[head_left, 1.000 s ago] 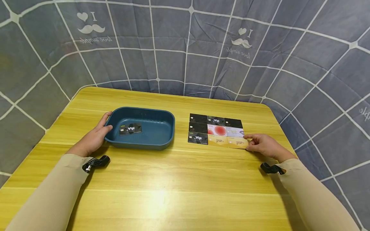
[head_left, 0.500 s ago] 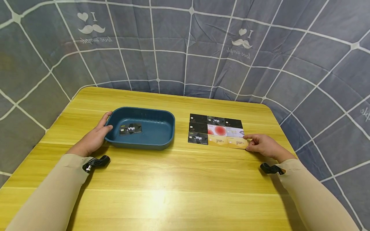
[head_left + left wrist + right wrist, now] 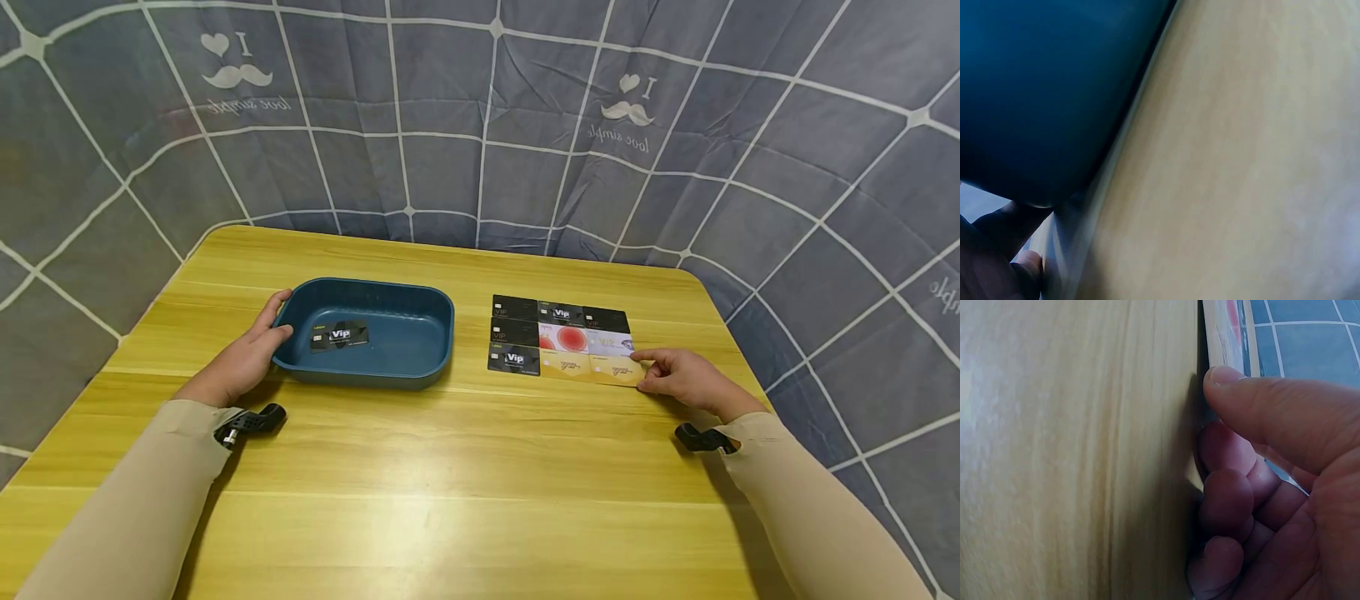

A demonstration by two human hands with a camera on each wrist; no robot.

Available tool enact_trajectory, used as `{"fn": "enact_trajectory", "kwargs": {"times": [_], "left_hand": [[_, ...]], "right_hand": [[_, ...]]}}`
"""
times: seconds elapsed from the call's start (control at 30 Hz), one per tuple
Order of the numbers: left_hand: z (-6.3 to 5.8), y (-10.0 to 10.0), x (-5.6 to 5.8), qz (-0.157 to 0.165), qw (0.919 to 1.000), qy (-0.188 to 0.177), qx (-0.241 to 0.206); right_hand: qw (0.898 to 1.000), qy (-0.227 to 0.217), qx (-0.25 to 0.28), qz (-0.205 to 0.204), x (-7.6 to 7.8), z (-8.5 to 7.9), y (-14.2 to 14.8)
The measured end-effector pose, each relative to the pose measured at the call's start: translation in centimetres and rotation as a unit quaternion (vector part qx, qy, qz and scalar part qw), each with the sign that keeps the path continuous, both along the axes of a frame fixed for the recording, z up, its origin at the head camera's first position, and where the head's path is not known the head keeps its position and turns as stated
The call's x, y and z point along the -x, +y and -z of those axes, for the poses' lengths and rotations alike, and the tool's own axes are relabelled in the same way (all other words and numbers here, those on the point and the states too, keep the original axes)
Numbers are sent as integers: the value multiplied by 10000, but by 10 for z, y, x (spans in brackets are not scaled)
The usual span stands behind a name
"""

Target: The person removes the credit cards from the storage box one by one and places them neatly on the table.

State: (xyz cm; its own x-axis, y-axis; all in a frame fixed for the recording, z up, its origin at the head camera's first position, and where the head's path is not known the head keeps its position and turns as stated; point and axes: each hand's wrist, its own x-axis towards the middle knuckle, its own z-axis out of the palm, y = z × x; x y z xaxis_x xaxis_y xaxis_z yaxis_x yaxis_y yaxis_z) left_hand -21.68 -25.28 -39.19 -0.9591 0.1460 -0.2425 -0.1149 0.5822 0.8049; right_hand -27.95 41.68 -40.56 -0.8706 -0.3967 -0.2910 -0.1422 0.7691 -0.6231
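Observation:
My left hand (image 3: 243,350) holds the left end of a dark blue plastic tub (image 3: 408,333), with the thumb over its rim and the fingers along the outside. Inside the tub lies one black Vip card (image 3: 340,336). To the right, cards lie face up edge to edge in three rows of three. At the lower right corner of that block, my right hand (image 3: 678,375) has thumb and index finger on the short right edge of a yellow card (image 3: 611,369). In the right wrist view, the thumb (image 3: 1260,406) presses at the card's edge and the other fingers are curled beneath.
The other cards are black ones (image 3: 514,333), a white one with red circles (image 3: 562,338), a pale VIP card (image 3: 606,342) and a second yellow card (image 3: 564,365). All stand on a wooden table (image 3: 450,483). A grey checked cloth (image 3: 442,92) hangs behind it.

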Motion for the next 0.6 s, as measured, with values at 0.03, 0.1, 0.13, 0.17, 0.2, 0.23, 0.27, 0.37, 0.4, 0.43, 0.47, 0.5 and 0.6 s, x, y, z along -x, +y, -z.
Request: {"fn": "enact_trajectory", "kwargs": {"times": [0.03, 0.1, 0.13, 0.17, 0.2, 0.23, 0.27, 0.37, 0.4, 0.43, 0.47, 0.5, 0.6], "left_hand": [[0, 0, 0, 7, 10000, -7, 10], [0, 0, 0, 10, 10000, -6, -17], [0, 0, 1, 5, 10000, -10, -27], [1, 0, 1, -1, 10000, -17, -37], [1, 0, 1, -7, 10000, -27, -46], [1, -1, 1, -14, 10000, -34, -33], [2, -1, 1, -15, 10000, -31, -16], [1, -1, 1, -15, 10000, -21, 34], [1, -1, 1, -10, 10000, -12, 41], [1, 0, 1, -8, 10000, 2, 38], [0, 0, 0, -5, 10000, 14, 33], [0, 0, 0, -2, 10000, 19, 23], [0, 0, 0, -5, 10000, 17, -4]], "right_hand": [[10000, 5, -26, -7, 0, 0, 0], [10000, 4, -57, -6, 0, -1, -1], [10000, 2, -63, -6, 0, -1, -1], [10000, 0, -78, -7, 0, -1, -1], [10000, 0, -92, -8, 0, -1, -2], [9999, -1, -101, -5, 0, -1, -2], [9999, -1, -109, 1, 0, -1, -2], [9999, -2, -124, 6, 0, -1, -2], [9999, -5, -121, 12, 0, -1, -2], [9999, -6, -116, 16, 0, -1, -2], [9999, -10, -111, 25, 0, -1, -2], [9999, -15, -111, 27, 0, -1, -2], [9999, -21, -141, 62, 1, 0, -2]]}}
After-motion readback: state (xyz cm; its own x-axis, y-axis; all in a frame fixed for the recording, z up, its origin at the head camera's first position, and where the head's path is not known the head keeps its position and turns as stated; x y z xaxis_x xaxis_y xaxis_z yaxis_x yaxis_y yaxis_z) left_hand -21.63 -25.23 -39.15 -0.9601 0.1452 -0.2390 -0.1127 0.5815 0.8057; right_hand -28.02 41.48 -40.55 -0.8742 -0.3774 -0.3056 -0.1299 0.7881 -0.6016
